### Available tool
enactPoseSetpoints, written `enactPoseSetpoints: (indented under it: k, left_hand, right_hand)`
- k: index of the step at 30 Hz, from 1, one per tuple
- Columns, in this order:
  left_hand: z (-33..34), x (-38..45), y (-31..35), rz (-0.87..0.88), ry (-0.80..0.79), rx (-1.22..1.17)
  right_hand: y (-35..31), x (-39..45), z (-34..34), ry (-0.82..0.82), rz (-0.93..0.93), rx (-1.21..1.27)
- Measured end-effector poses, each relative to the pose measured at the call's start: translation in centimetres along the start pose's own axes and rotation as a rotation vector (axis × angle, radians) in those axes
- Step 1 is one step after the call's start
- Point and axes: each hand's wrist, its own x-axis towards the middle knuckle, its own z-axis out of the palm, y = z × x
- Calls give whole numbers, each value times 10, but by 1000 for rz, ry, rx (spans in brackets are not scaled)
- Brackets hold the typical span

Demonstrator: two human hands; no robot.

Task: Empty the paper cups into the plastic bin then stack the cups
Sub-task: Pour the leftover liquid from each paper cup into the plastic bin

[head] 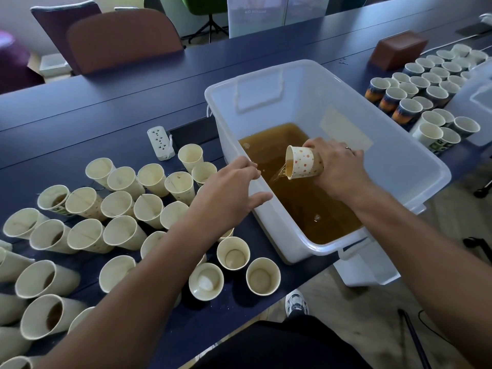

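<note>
My right hand [338, 169] grips a dotted paper cup [302, 162], tipped on its side inside the clear plastic bin [415, 166]. Brown liquid streams from the cup's rim into the brown pool [300, 198] in the bin. My left hand [231, 190] hovers with relaxed fingers at the bin's left wall and holds nothing. Several cream paper cups [117, 206] stand crowded on the dark blue table [106, 107] to the left. Some of them hold brown liquid, and one cup [205, 281] holds something white.
Another group of several printed cups [426, 89] stands at the right beside a second clear bin [479, 102]. A white power strip [160, 143] lies left of the bin. A brown box [396, 49] sits at the back right, and chairs [122, 35] stand behind the table.
</note>
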Motion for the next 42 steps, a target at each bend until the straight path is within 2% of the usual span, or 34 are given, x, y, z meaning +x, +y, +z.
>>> enactPoseSetpoints:
  k: [14, 20, 23, 27, 31, 34, 35, 38, 42]
  left_hand:
    - [0, 0, 1, -6, -6, 7]
    - [0, 0, 2, -5, -5, 2]
    - [0, 0, 2, -2, 0, 3]
    - [0, 0, 1, -1, 5, 2]
    - [-1, 0, 1, 1, 11, 5]
    - [-1, -1, 2, -2, 11, 7]
    - [-1, -1, 2, -1, 12, 8]
    - [-2, -1, 4, -1, 15, 9]
    - [-1, -1, 3, 3, 38, 2]
  right_hand:
    - [-6, -6, -1, 122, -116, -153]
    - [-5, -4, -2, 160, -101, -164]
    - [-6, -5, -1, 110, -108, -167]
    - [-6, -4, -5, 179, -90, -161]
    - [-7, -5, -3, 95, -81, -178]
    - [-7, -5, -6, 159, -61, -167]
    - [-7, -5, -7, 137, -53, -179]
    - [-8, -6, -4, -62, -14, -245]
    - [-5, -5, -4, -69, 62, -111]
